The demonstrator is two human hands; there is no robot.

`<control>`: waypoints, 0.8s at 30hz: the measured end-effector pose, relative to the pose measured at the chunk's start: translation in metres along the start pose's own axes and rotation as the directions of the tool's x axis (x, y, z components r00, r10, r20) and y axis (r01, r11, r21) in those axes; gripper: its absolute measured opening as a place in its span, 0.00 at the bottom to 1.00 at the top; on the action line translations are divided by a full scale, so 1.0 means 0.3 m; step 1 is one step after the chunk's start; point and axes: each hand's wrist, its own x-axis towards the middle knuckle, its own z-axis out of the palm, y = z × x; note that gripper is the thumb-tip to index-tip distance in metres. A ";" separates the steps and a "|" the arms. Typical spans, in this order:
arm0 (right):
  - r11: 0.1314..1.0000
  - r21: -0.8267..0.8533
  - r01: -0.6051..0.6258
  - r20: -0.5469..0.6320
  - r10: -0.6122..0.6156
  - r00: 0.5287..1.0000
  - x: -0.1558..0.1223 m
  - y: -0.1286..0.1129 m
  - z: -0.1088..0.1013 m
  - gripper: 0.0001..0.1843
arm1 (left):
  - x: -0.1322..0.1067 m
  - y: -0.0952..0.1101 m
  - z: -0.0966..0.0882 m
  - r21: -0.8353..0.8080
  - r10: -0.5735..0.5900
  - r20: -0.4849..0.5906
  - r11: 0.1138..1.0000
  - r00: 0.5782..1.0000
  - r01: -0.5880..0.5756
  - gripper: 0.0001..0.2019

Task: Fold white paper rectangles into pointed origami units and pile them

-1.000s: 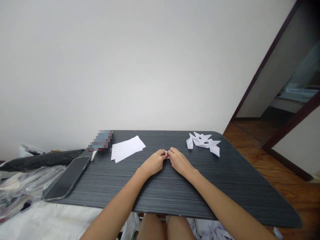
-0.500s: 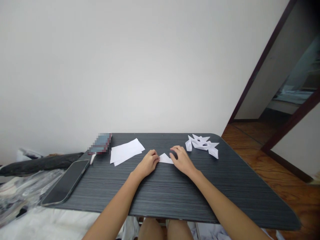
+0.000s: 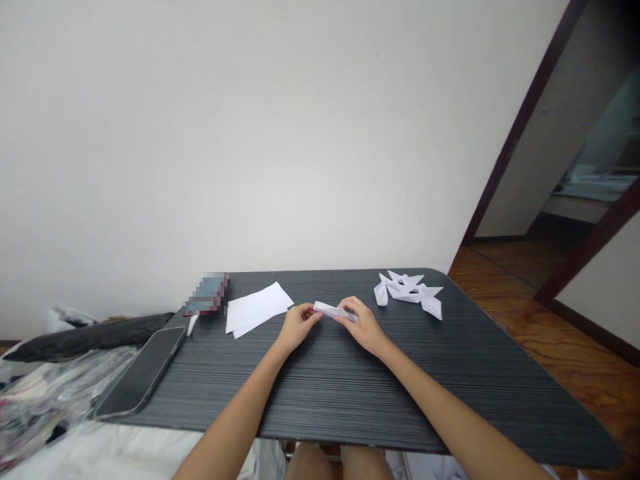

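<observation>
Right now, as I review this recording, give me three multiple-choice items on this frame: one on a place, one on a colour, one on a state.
1. Where does the phone lie?
A. near the table's left edge
B. beside the folded paper pieces
C. on the floor

2. What colour is the stack of flat sheets?
A. yellow
B. white
C. blue

3. How is the paper strip held?
A. flat under one palm
B. untouched
C. between both hands

Key:
1 A, it rests on the dark table at far left.
2 B, plain white.
3 C, the left hand and right hand pinch its ends.
</observation>
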 end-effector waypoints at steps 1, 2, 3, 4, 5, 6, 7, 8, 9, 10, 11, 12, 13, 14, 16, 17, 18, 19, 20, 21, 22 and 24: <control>1.000 0.029 0.012 -0.012 -0.012 1.000 0.002 -0.004 -0.003 0.02 | 0.000 0.011 0.000 -0.115 -0.019 0.038 0.993 0.999 0.023 0.14; 0.998 0.051 0.024 -0.019 -0.023 1.000 0.004 -0.008 -0.007 0.02 | -0.001 0.023 0.000 -0.227 -0.031 0.071 0.973 0.997 0.047 0.15; 0.997 0.065 0.037 -0.020 -0.036 0.999 0.005 -0.011 -0.010 0.03 | -0.003 0.032 0.001 -0.329 -0.041 0.094 0.942 0.995 0.070 0.16; 0.996 0.074 0.053 -0.019 -0.051 0.998 0.005 -0.014 -0.013 0.03 | -0.005 0.040 0.002 -0.415 -0.050 0.108 0.905 0.993 0.090 0.17; 0.994 0.076 0.073 -0.016 -0.072 0.997 0.005 -0.016 -0.016 0.03 | -0.007 0.046 0.003 -0.484 -0.058 0.118 0.868 0.991 0.108 0.18; 0.992 0.076 0.097 -0.014 -0.097 0.995 0.004 -0.018 -0.019 0.03 | -0.008 0.049 0.004 -0.537 -0.067 0.128 0.834 0.989 0.126 0.19; 0.989 0.075 0.125 -0.012 -0.124 0.992 0.002 -0.019 -0.021 0.03 | -0.010 0.050 0.005 -0.574 -0.078 0.138 0.806 0.987 0.144 0.19; 0.985 0.073 0.153 -0.007 -0.153 0.988 0.000 -0.020 -0.023 0.03 | -0.011 0.049 0.006 -0.598 -0.090 0.149 0.785 0.985 0.163 0.19; 0.981 0.071 0.179 -0.001 -0.179 0.984 -0.003 -0.021 -0.024 0.02 | -0.012 0.048 0.007 -0.614 -0.101 0.161 0.768 0.982 0.180 0.18; 0.978 0.068 0.199 0.007 -0.200 0.980 -0.006 -0.022 -0.025 0.03 | -0.013 0.045 0.008 -0.625 -0.112 0.171 0.756 0.979 0.196 0.18; 0.975 0.063 0.214 0.020 -0.215 0.976 -0.008 -0.024 -0.026 0.03 | -0.013 0.043 0.008 -0.631 -0.123 0.178 0.747 0.976 0.209 0.17; 0.973 0.057 0.224 0.037 -0.226 0.973 -0.010 -0.026 -0.028 0.04 | -0.012 0.041 0.008 -0.634 -0.135 0.181 0.742 0.974 0.220 0.16; 0.971 0.054 0.232 0.056 -0.235 0.970 -0.011 -0.029 -0.031 0.05 | -0.011 0.038 0.008 -0.633 -0.147 0.178 0.740 0.973 0.228 0.15; 0.970 0.054 0.237 0.078 -0.240 0.968 -0.011 -0.031 -0.035 0.07 | -0.009 0.035 0.006 -0.631 -0.160 0.171 0.740 0.972 0.233 0.14; 0.974 0.079 0.213 0.110 -0.220 0.969 -0.007 -0.031 -0.047 0.12 | -0.004 0.029 0.001 -0.628 -0.181 0.156 0.741 0.971 0.239 0.12; 0.978 0.115 0.174 0.123 -0.188 0.974 -0.004 -0.029 -0.056 0.17 | -0.002 0.026 -0.003 -0.630 -0.188 0.151 0.739 0.971 0.241 0.11; 0.978 0.170 0.119 0.142 -0.144 0.979 0.000 -0.024 -0.066 0.23 | 0.001 0.022 -0.007 -0.632 -0.191 0.149 0.736 0.970 0.242 0.11; 0.969 0.240 0.050 0.173 -0.094 0.980 0.005 -0.017 -0.078 0.29 | 0.003 0.019 -0.012 -0.635 -0.193 0.148 0.733 0.970 0.242 0.10; 0.947 0.320 -0.021 0.215 -0.050 0.975 0.009 -0.009 -0.089 0.32 | 0.005 0.016 -0.016 -0.637 -0.193 0.149 0.732 0.970 0.243 0.10; 0.915 0.392 -0.089 0.265 -0.020 0.964 0.014 -0.001 -0.101 0.31 | 0.007 0.014 -0.019 -0.637 -0.192 0.151 0.731 0.970 0.244 0.10; 0.882 0.448 -0.148 0.315 0.000 0.949 0.018 0.007 -0.112 0.28 | 0.008 0.011 -0.022 -0.636 -0.190 0.153 0.732 0.970 0.244 0.10; 0.832 0.504 -0.233 0.387 0.023 0.922 0.024 0.018 -0.131 0.21 | 0.008 0.008 -0.025 -0.634 -0.184 0.161 0.734 0.970 0.245 0.11</control>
